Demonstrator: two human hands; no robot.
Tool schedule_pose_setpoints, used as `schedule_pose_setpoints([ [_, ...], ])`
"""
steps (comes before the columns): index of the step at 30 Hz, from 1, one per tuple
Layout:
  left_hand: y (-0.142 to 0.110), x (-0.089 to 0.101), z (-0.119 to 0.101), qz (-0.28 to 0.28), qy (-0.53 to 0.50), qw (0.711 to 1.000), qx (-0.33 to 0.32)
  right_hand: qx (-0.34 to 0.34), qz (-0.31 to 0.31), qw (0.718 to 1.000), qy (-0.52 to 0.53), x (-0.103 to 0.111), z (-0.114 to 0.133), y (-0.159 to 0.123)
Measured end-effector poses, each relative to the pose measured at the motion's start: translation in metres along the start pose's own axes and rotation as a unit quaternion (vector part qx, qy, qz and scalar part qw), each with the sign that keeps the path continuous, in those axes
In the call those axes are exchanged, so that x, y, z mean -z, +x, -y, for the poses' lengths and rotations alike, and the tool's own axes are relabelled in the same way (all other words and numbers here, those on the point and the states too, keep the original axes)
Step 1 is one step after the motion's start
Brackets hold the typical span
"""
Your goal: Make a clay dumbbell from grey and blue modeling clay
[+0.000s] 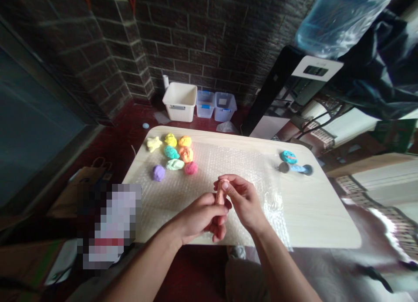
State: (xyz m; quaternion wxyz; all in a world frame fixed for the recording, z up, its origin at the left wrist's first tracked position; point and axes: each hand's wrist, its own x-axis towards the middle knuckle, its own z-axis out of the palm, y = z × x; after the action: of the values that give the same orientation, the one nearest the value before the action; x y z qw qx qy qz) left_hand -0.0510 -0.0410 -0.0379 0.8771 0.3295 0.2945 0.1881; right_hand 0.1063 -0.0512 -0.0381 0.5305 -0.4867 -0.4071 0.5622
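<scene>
So, this pale wood-look surface [313, 215] has a sheet of bubble wrap [228, 162] on it, with eight bright lumps of modeling clay [171, 152] clustered toward the far side. Above the wrap, the left hand [199, 217] and right hand [244, 201] are both half closed, their fingers pinching a small peachy-pink clay roll [221, 192]. It looks soft and light, so I'd hold it gently along the sides.
</scene>
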Motion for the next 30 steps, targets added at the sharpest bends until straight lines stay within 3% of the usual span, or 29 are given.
schedule_pose_setpoints([
  [4,0.000,0.000,-0.002,0.010,-0.010,1.000,0.001,-0.016,-0.005,1.000,0.018,-0.002,0.001,-0.002],
  [9,0.001,0.000,-0.004,-0.008,-0.056,0.996,-0.065,-0.018,0.020,1.000,-0.001,-0.002,0.002,-0.003],
  [15,0.002,0.000,-0.003,-0.082,0.057,0.989,-0.110,0.062,0.035,0.992,-0.100,0.006,-0.001,-0.001],
  [20,0.006,0.003,0.001,-0.098,0.094,0.985,-0.109,0.165,0.015,0.972,-0.169,0.008,-0.005,0.001],
  [30,0.007,0.010,-0.001,-0.107,0.188,0.965,-0.146,0.175,0.028,0.961,-0.212,0.007,0.000,-0.003],
])
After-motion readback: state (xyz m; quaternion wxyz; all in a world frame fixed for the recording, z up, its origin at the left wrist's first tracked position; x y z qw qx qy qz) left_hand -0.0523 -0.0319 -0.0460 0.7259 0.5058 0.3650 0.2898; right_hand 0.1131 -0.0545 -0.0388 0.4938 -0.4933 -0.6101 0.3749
